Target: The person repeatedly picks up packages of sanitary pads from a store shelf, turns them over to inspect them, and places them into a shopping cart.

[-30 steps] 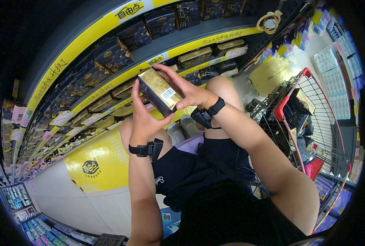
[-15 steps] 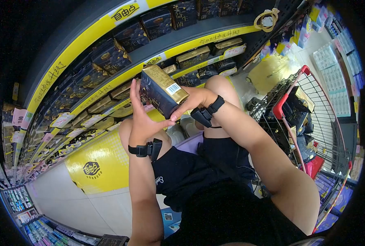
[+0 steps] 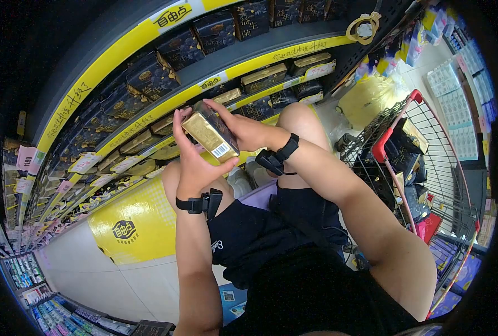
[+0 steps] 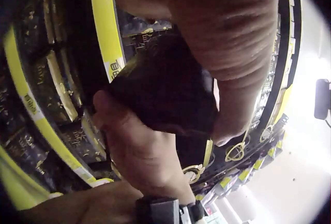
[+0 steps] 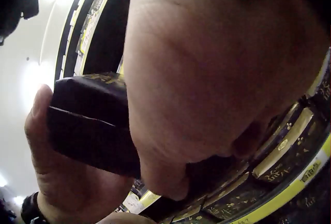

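Between both hands, in the head view, is a black and gold package [image 3: 208,133], its gold side with a barcode facing up. The left hand [image 3: 196,159] grips its left and lower edges, thumb along the near end. My right hand [image 3: 252,131] holds the far and right side, fingers over the dark face. The left wrist view shows the package's dark underside [image 4: 165,87] between the fingers of both hands. Seen from the right wrist, the dark package [image 5: 88,125] lies between the left hand [image 5: 72,182] and the right hand [image 5: 207,74].
Shelves with yellow edge strips [image 3: 221,79] hold rows of similar dark packages [image 3: 214,31] in front. A red-handled cart [image 3: 380,151] with packages stands at the right. Beside it is a yellow bag [image 3: 372,95]. A yellow floor panel [image 3: 131,227] lies at the lower left.
The package has been turned in the hands, tilting its gold side toward the left. The right hand has shifted from the near end to the far right side.
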### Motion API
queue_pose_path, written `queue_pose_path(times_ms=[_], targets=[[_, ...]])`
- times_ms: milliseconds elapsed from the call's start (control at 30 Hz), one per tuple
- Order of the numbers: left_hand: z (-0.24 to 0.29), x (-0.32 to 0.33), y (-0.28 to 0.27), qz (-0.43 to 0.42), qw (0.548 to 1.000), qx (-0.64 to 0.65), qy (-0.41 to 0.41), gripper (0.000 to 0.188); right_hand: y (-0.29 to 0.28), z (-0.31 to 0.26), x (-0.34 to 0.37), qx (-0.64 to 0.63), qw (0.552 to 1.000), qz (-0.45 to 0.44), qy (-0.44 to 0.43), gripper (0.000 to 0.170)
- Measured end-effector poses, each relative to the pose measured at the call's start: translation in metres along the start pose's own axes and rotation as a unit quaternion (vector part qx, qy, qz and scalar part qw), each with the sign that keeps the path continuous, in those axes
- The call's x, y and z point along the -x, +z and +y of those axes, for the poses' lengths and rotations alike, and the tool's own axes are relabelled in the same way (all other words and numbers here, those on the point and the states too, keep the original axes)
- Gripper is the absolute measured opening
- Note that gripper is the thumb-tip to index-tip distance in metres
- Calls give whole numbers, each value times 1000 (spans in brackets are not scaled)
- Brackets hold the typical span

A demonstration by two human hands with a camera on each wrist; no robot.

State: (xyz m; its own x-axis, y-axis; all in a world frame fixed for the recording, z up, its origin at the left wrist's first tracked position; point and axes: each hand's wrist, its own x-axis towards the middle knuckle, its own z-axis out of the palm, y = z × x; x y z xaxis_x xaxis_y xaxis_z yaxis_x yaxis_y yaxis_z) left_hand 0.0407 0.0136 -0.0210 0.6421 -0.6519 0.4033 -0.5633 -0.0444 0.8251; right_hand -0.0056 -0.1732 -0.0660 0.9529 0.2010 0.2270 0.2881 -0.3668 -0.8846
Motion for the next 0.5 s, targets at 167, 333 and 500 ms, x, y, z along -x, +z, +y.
queue_pose_path(times_ms=[167, 333, 500], targets=[[5, 0, 2, 12, 999, 2, 36, 153, 5, 2, 1, -14, 999, 41, -10, 106], [3, 2, 0, -2, 999, -1, 43, 157, 5, -1, -1, -83, 996, -13, -5, 93], [5, 4, -3, -34, 994, -105, -1, 153, 7, 9, 1, -87, 992, -86, 31, 85]])
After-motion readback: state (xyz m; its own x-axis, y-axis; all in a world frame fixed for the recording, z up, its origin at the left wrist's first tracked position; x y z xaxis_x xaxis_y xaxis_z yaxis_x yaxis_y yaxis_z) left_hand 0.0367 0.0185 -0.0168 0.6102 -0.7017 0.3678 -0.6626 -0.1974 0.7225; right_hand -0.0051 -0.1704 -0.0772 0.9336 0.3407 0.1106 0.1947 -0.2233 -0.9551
